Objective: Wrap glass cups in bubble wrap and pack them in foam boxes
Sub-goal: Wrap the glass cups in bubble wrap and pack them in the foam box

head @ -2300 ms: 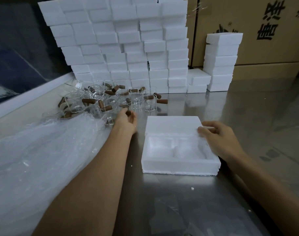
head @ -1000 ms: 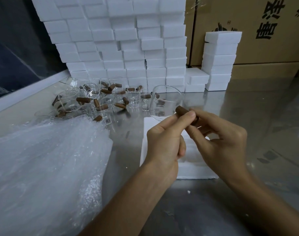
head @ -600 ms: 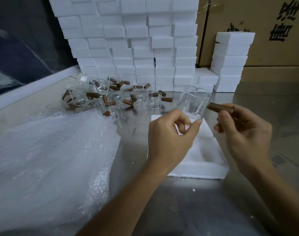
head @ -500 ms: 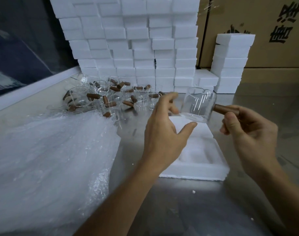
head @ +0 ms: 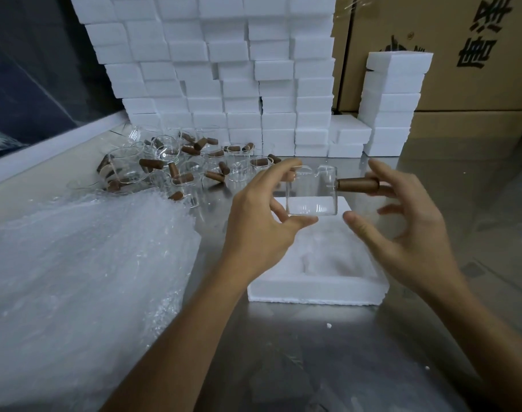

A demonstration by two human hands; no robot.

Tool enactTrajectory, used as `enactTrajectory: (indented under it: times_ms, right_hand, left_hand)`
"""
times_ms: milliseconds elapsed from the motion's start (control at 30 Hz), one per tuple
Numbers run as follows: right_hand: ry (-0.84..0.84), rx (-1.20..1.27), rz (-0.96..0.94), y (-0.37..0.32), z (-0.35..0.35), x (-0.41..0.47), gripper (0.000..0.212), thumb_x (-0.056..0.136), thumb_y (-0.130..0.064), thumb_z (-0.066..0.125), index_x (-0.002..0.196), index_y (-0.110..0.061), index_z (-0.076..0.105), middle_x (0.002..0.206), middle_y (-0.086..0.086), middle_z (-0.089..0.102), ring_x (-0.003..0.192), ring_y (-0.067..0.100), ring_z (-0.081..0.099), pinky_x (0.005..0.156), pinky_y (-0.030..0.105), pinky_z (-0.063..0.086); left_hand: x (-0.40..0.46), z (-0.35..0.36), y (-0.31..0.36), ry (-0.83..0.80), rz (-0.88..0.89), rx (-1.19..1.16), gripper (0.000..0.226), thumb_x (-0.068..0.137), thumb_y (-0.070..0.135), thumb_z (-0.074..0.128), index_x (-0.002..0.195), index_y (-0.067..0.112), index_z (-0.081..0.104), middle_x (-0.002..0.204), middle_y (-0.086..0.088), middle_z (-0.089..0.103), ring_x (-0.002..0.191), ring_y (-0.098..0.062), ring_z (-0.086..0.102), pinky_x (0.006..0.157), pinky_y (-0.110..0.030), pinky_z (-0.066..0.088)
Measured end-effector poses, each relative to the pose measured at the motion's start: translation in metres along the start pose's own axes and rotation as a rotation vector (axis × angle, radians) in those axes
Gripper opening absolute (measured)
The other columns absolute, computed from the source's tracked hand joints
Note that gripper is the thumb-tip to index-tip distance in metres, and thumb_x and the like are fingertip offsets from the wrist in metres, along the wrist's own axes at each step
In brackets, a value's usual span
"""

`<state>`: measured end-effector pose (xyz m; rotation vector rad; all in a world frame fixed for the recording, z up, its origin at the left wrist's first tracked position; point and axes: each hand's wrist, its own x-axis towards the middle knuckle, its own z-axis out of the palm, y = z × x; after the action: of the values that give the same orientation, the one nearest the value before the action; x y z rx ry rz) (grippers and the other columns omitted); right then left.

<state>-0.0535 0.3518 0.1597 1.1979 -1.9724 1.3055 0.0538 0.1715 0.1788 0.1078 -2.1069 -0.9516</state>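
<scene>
While held upright, glass cup between left-hand fingers, over foam box

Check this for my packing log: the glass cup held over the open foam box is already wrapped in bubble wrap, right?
Not wrapped. The head view shows the glass cup bare and clear, held over the open foam box between the left hand and right hand. The bubble wrap lies on the table beside it.

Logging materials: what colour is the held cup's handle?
Brown, on a clear glass cup; handle shows best in head view.
</scene>
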Motion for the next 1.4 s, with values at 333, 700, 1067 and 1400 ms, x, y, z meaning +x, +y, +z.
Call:
enactTrajectory:
  times_ms: [333, 700, 1067, 1400]
  right_hand:
    - [-0.015, -0.107, -0.185, -0.004, 0.013, -0.004, 0.068, 0.079, -0.038, 0.077, 0.138, -0.013, 0.054, 0.126, -0.01, 0.052, 0.109, 0.012, 0.052, 0.09, 0.047, 0.053]
    - [0.013, -0.091, -0.099, -0.007, 0.006, -0.002, 0.065, 0.08, -0.04, 0.073, 0.137, -0.014, 0.055, 0.128, -0.01, 0.052, 0.11, 0.021, 0.053, 0.091, 0.049, 0.051]
    - [-0.048, 0.003, -0.024, -0.012, 0.008, -0.004, 0.068, 0.074, -0.022, 0.086, 0.134, -0.019, 0.055, 0.124, -0.002, 0.06, 0.105, 0.024, 0.059, 0.086, 0.04, 0.053]
    - [-0.061, 0.033, 0.006, -0.011, 0.006, -0.004, 0.071, 0.073, -0.02, 0.086, 0.133, -0.029, 0.048, 0.124, -0.004, 0.058, 0.106, 0.021, 0.061, 0.085, 0.023, 0.048]
  left_hand:
    - [-0.01, 0.011, 0.012, -0.06, 0.096, 0.12, 0.075, 0.074, 0.017, 0.086, 0.141, 0.025, 0.052, 0.131, 0.004, 0.058, 0.067, -0.012, 0.062, 0.074, -0.043, 0.056]
    - [0.016, -0.051, 0.046, 0.191, -0.117, 0.55, 0.033, 0.086, 0.014, 0.066, 0.118, 0.024, 0.067, 0.114, 0.002, 0.067, 0.095, -0.021, 0.062, 0.085, -0.032, 0.049]
    - [-0.003, -0.123, 0.03, 0.202, -0.669, 0.903, 0.034, 0.101, 0.023, 0.048, 0.129, 0.007, 0.057, 0.133, -0.025, 0.044, 0.128, -0.043, 0.033, 0.096, -0.05, 0.036]
    - [-0.013, -0.123, 0.003, 0.332, -0.75, 0.774, 0.012, 0.087, 0.009, 0.07, 0.098, 0.004, 0.068, 0.104, -0.027, 0.061, 0.08, -0.036, 0.043, 0.074, -0.04, 0.037]
